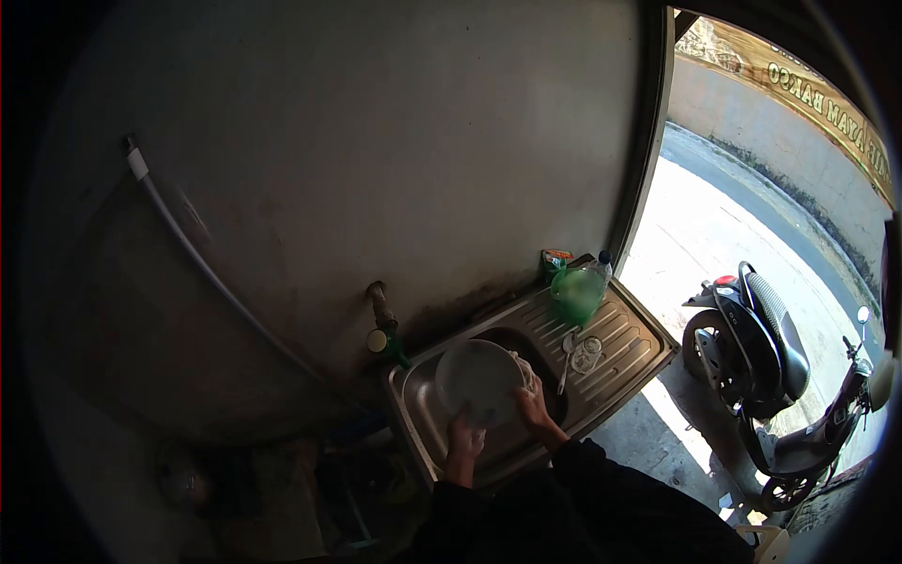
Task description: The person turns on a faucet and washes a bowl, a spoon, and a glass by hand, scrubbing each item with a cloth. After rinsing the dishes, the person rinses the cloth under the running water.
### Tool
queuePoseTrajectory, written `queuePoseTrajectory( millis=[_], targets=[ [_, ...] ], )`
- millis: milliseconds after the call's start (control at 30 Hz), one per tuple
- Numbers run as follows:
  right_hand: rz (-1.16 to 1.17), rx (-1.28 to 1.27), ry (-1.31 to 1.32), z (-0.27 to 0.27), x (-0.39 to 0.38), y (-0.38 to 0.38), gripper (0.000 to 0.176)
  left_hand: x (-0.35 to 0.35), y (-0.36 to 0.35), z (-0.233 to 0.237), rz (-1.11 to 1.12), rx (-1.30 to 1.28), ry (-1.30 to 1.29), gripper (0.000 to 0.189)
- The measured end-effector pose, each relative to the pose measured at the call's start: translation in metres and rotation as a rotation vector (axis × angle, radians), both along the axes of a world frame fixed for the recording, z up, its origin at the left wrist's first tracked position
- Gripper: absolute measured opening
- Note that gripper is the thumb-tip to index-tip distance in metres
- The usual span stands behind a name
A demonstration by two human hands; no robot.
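Observation:
Over the basin of a steel sink (421, 449) I hold a pale round plate (477, 374), which looks greyish in the dim light. My left hand (465, 438) grips its near edge, slightly blurred. On the right side, my right hand (530, 399) is closed at the rim, with something whitish and foam-like (522, 365) by its fingers. A green-handled tap (383, 340) sticks out of the wall just beyond the plate.
On the ribbed drainboard (628, 336) lie a clear glass-like dish (586, 354) and a spoon (564, 376). Behind them are a green plastic bag (576, 295) and a bottle (602, 265). A hose (218, 280) runs down the wall. A motor scooter (761, 348) stands outside the doorway.

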State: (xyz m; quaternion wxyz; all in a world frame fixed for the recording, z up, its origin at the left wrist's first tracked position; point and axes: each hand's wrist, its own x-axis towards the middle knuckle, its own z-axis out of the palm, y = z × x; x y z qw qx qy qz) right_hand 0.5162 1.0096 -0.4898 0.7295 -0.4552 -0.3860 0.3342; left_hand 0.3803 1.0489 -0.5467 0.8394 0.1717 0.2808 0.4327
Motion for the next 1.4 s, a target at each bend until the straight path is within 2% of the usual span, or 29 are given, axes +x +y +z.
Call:
queuePoseTrajectory(
  millis=[67,100,133,200,267,433,533,567,600,667,700,733,767,800,833,867,900,933,967,1000,1067,1100,1133,1200,1233,1267,1300,1333,1400],
  targets=[
    [0.053,-0.303,-0.127,0.047,0.005,-0.011,0.037,-0.004,0.001,0.015,0.000,-0.034,-0.053,0.038],
    [0.093,-0.316,-0.346,0.013,0.024,0.001,0.030,-0.006,0.000,0.021,-0.008,-0.061,-0.096,0.039],
    [0.103,-0.316,-0.353,0.021,0.024,0.001,0.030,-0.006,-0.001,0.021,0.002,-0.062,-0.102,0.039],
    [-0.247,-0.069,-0.838,0.040,0.029,0.006,0.024,-0.006,-0.001,0.022,0.118,-0.019,0.098,0.037],
    [-0.226,-0.075,-0.801,0.053,0.036,0.005,0.023,-0.007,0.000,0.018,0.142,0.004,0.170,0.038],
    [0.332,-0.035,-0.929,0.098,0.033,-0.003,0.023,-0.003,-0.001,0.029,0.164,0.069,0.318,0.044],
    [0.407,-0.059,-0.874,0.070,0.019,0.013,0.017,-0.003,0.002,0.023,0.172,0.137,0.296,0.047],
    [0.369,-0.115,-1.027,0.063,0.015,0.015,0.028,-0.003,0.001,0.028,0.168,0.197,0.266,0.047],
    [0.365,-0.113,-1.024,0.055,0.011,0.017,0.028,-0.004,0.000,0.035,0.166,0.257,0.234,0.047],
    [0.263,-0.212,-1.399,0.037,-0.004,0.018,0.042,-0.005,0.004,0.034,0.162,0.352,0.310,0.045],
    [0.146,-0.054,-1.359,0.030,-0.018,0.015,0.050,-0.007,0.011,0.018,0.180,0.456,0.469,0.044],
    [0.144,-0.057,-1.353,0.014,-0.026,0.011,0.050,-0.009,0.015,0.008,0.195,0.560,0.629,0.044],
    [0.417,-0.178,-1.108,-0.007,-0.033,0.009,0.048,-0.014,0.017,0.015,0.054,0.484,0.598,0.043],
    [0.676,-0.288,-0.843,-0.018,-0.037,0.009,0.045,-0.020,0.019,0.014,0.051,0.484,0.603,0.043],
    [0.853,-0.330,-1.007,0.028,-0.029,-0.004,0.043,-0.028,0.022,0.011,0.043,0.442,0.673,0.042],
    [0.854,-0.330,-0.996,0.022,-0.021,-0.001,0.043,-0.034,0.022,0.008,0.030,0.399,0.747,0.041],
    [0.780,-0.353,-1.215,0.008,-0.013,0.004,0.043,-0.027,0.012,0.025,0.184,0.496,0.467,0.039],
    [0.692,-0.374,-1.438,0.034,-0.012,0.008,0.044,-0.028,0.014,0.019,0.180,0.497,0.468,0.039],
    [0.856,-0.699,-1.452,0.063,-0.008,0.012,0.052,-0.029,0.016,0.008,0.204,0.563,0.587,0.040],
    [0.853,-0.707,-1.450,0.049,-0.012,0.015,0.052,-0.028,0.016,0.001,0.229,0.627,0.705,0.040],
    [0.331,-0.154,-1.257,-0.004,-0.021,0.025,0.058,-0.020,0.016,0.019,0.213,0.593,0.618,0.041],
    [0.622,-0.402,-1.329,-0.008,-0.027,0.023,0.063,-0.022,0.023,0.016,0.212,0.660,0.657,0.038],
    [0.619,-0.404,-1.328,-0.012,-0.030,0.020,0.063,-0.025,0.030,0.013,0.212,0.727,0.697,0.036],
    [0.431,0.084,-1.054,-0.010,-0.038,0.011,0.062,-0.027,0.031,0.023,0.209,0.797,0.741,0.034],
    [0.588,0.001,-0.946,0.011,-0.029,0.005,0.060,-0.025,0.020,0.045,0.249,0.717,0.694,0.038],
    [0.589,0.000,-0.945,0.011,-0.022,0.006,0.060,-0.025,0.014,0.057,0.293,0.637,0.644,0.042],
    [0.498,-0.091,-1.145,0.008,-0.015,0.009,0.059,-0.028,0.028,0.011,0.287,0.438,0.391,0.041],
    [0.398,-0.184,-1.343,0.010,-0.011,0.011,0.058,-0.026,0.027,0.015,0.289,0.438,0.387,0.041],
    [0.365,-0.165,-1.375,0.013,-0.005,0.016,0.059,-0.021,0.022,0.023,0.289,0.552,0.532,0.042]
  ],
)
